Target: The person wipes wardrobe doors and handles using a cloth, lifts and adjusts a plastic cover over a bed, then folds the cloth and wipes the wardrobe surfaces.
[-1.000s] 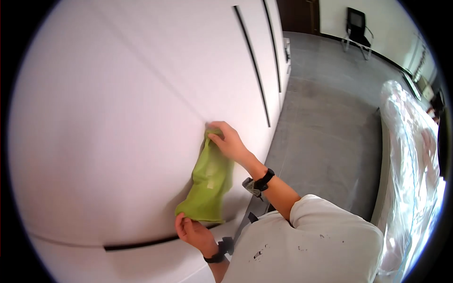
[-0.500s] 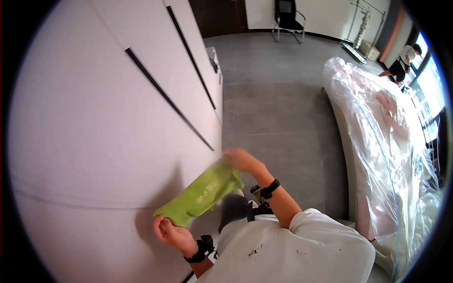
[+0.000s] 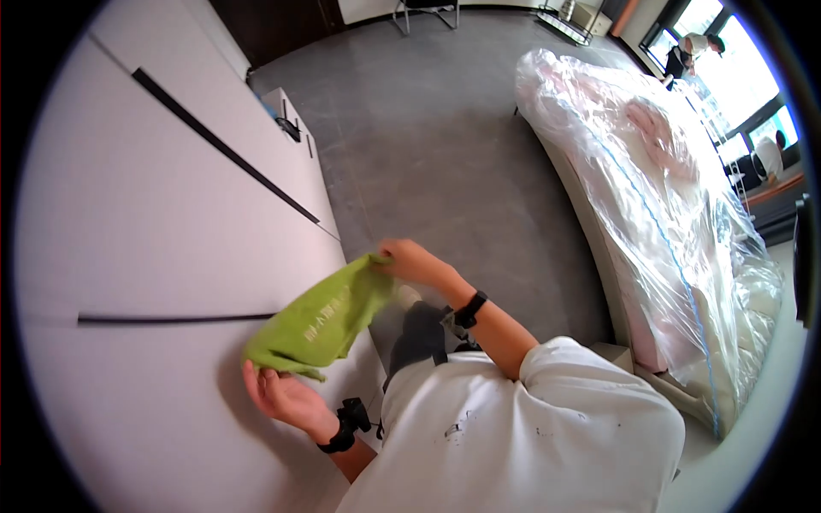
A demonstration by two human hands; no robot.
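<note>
A green cloth [image 3: 316, 318] with pale printed lettering stretches between my two hands, in front of the white cabinet [image 3: 171, 231]. Its lower left end is pinched by my left hand [image 3: 286, 398], with the fingers curled at the edge. My right hand [image 3: 415, 261] grips the upper right end, fingers closed on it. The cloth sags a little, and a loose flap hangs near my left hand. Black bands circle both wrists.
A bed-like piece [image 3: 616, 171] wrapped in clear plastic stands to the right. Grey floor [image 3: 428, 145] runs between it and the cabinet. Low white drawers [image 3: 295, 128] stand beyond the cabinet. Two people [image 3: 688, 56] are near the windows, and a chair [image 3: 428, 10] is at the back.
The view has turned to the right and downward. Both hands still hold the cloth, which now appears further left and slightly higher. A second person has come into view at the right.
</note>
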